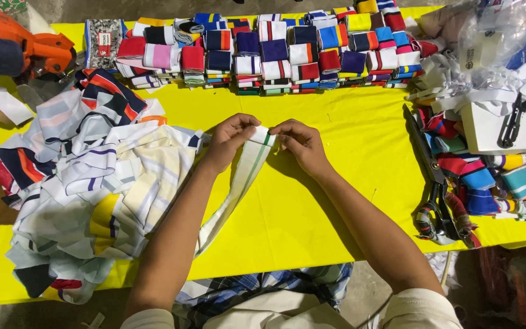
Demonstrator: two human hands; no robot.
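Observation:
A long white knit strip (246, 172) with a green stripe lies across the yellow table (336, 122). My left hand (231, 139) pinches its far end on the left side. My right hand (299, 144) pinches the same end on the right side, fingertips close to the left hand's. The strip trails back toward me and off the table's near edge. A big heap of striped knit strips (86, 183) lies just left of my left forearm.
Rows of folded, stacked colourful strips (275, 52) line the table's far edge. Large black scissors (430, 176) lie at right among rolled strips (488, 176), beside a white box (506, 128) and a clear plastic bag (500, 36). An orange tool (25, 49) sits far left.

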